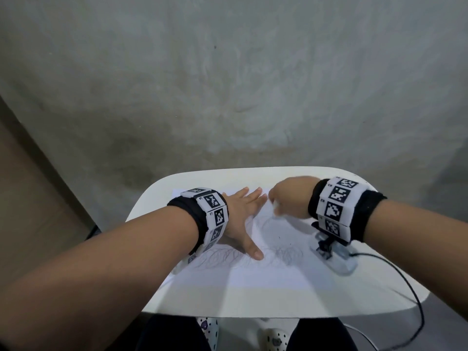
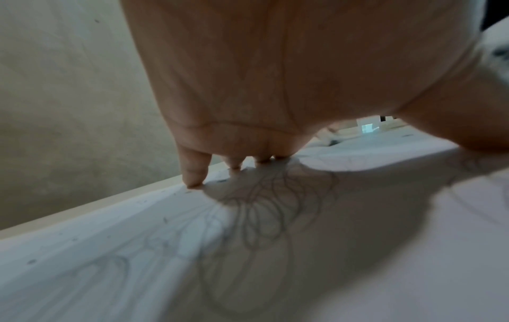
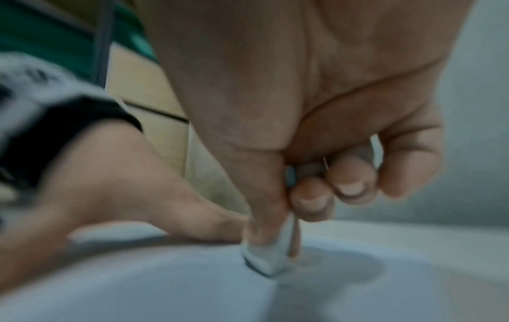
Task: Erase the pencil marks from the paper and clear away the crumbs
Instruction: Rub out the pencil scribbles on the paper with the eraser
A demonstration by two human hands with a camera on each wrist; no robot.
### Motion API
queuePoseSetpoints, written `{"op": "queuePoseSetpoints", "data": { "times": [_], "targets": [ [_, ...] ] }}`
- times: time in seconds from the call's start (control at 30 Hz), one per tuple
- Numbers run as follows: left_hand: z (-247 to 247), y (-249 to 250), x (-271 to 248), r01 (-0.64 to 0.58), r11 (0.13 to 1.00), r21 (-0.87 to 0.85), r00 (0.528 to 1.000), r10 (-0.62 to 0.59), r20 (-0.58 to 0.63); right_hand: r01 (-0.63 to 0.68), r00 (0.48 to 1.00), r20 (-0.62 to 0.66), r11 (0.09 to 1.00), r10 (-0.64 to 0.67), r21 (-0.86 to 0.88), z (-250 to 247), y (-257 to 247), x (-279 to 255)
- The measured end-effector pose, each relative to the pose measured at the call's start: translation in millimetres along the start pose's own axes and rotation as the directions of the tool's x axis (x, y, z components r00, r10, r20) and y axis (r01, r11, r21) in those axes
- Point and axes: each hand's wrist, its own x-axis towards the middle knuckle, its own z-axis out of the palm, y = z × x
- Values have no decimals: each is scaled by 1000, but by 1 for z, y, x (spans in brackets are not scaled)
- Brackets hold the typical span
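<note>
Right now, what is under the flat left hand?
The left hand rests on the white paper sheet, over looping grey pencil scribbles. Marks directly beneath its fingertips stay covered.

Left hand (image 1: 241,219) flat, fingers spread and straight, palm down, right hand (image 1: 288,198) curled, thumb and fingertips pinching, both forearms extended forward

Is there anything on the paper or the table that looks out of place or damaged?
Nothing damaged. Small dark eraser crumbs lie scattered on the paper near its far edge, and pencil scribbles remain.
</note>
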Motion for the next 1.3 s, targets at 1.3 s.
{"op": "queuePoseSetpoints", "data": {
  "times": [1.3],
  "targets": [
    [7, -5, 2, -18, 1000, -14, 999, 18, -44, -120, 988, -39, 904, 149, 410, 5, 34, 4]
  ]
}}
